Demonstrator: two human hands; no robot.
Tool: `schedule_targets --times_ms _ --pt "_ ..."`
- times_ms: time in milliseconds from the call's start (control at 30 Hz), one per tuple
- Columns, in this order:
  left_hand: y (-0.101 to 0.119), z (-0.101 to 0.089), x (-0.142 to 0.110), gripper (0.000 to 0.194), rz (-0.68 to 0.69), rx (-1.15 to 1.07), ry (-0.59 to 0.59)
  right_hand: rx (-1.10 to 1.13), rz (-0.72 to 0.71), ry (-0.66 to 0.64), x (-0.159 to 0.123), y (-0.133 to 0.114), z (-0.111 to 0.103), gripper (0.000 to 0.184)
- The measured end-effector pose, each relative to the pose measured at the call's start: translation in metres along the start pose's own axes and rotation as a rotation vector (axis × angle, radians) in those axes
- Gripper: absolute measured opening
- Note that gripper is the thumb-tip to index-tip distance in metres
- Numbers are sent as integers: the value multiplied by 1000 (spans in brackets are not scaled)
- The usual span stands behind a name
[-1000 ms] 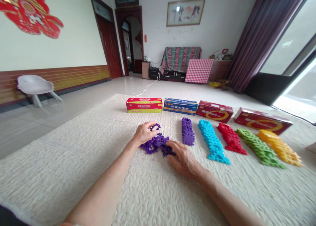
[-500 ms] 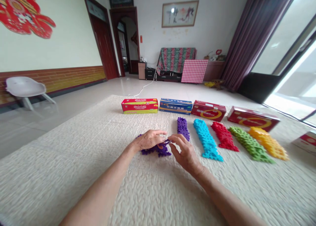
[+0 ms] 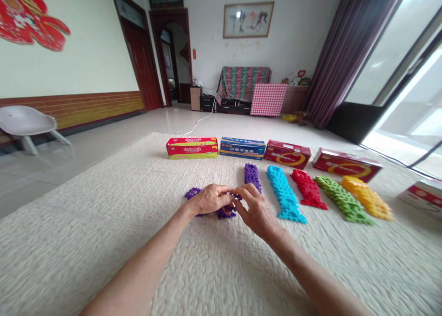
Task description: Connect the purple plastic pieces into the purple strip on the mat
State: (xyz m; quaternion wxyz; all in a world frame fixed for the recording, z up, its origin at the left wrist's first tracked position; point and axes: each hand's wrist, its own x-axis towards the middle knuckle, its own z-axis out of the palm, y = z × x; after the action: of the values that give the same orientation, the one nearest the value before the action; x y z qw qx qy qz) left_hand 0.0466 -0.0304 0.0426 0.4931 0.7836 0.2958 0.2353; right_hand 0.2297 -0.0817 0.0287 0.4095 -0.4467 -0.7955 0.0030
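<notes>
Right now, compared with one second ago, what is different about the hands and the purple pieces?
The left hand and right hand have come together over the loose purple plastic pieces, fingertips meeting; what they hold is mostly hidden. The blue strip, red strip and cardboard boxes stayed in place.

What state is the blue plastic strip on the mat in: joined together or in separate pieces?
Joined: the blue interlocking pieces form one continuous strip lying on the cream quilted mat, with no separate piece visible.

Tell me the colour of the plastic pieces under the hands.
Purple, best seen in the head view on the plastic pieces.
</notes>
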Motion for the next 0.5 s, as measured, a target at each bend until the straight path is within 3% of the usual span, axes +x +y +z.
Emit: schedule_targets --times_ms 67,200,333,400,500 --pt "0 -1 0 41 25 71 73 -44 -19 -3 3 5 -8 21" --pt "-12 -20 0 41 13 157 440 -187 94 121 5 35 -26 16" --pt "-40 -48 -5 39 -110 170 750 -349 208 50 0 62 -36 16" --pt "-54 -56 -8 37 -185 174 844 -391 224 -10 -3 65 -35 17" --pt "-68 -59 -11 35 -267 184 892 -428 226 -85 -5 60 -30 18"
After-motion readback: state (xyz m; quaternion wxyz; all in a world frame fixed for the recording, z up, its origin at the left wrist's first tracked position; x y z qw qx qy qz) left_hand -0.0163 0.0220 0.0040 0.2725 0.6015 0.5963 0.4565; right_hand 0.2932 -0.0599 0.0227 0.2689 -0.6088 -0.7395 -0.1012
